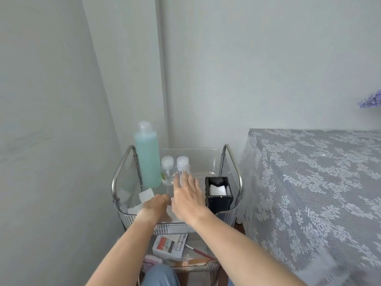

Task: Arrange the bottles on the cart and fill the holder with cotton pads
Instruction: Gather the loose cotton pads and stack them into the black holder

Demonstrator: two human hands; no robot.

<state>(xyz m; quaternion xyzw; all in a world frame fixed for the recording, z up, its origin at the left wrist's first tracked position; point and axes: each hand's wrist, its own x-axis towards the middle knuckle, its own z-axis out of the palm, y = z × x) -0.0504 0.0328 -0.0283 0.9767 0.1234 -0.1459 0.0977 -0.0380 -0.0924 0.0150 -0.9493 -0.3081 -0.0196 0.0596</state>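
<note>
From the head camera, a clear plastic cart (206, 153) with metal handles stands in a corner, left of a table under a lace cloth (309, 182). On its top tray, at the far left, a tall bottle (148, 159) of blue-green liquid stands upright, its long axis vertical and its translucent cap pointing up. Just right of it stand two small clear bottles, also upright with caps up: the left small bottle (167, 171) and, close beside it, the right small bottle (182, 167).

At the right of the tray sits a black square holder (219, 196), its mouth facing up, with white cotton pads (217, 189) stacked inside. Loose cotton pads (146, 194) lie flat on the near left of the tray.

The right hand (187, 196) reaches forward, fingers straight and slightly spread, their tips at the base of the right small bottle; whether they touch it I cannot tell. The left hand (157, 203) is over the loose pads with its fingers curled down; what they pinch is hidden.

The lower shelf holds a small box (170, 245) and a red-handled stick (199, 252).
</note>
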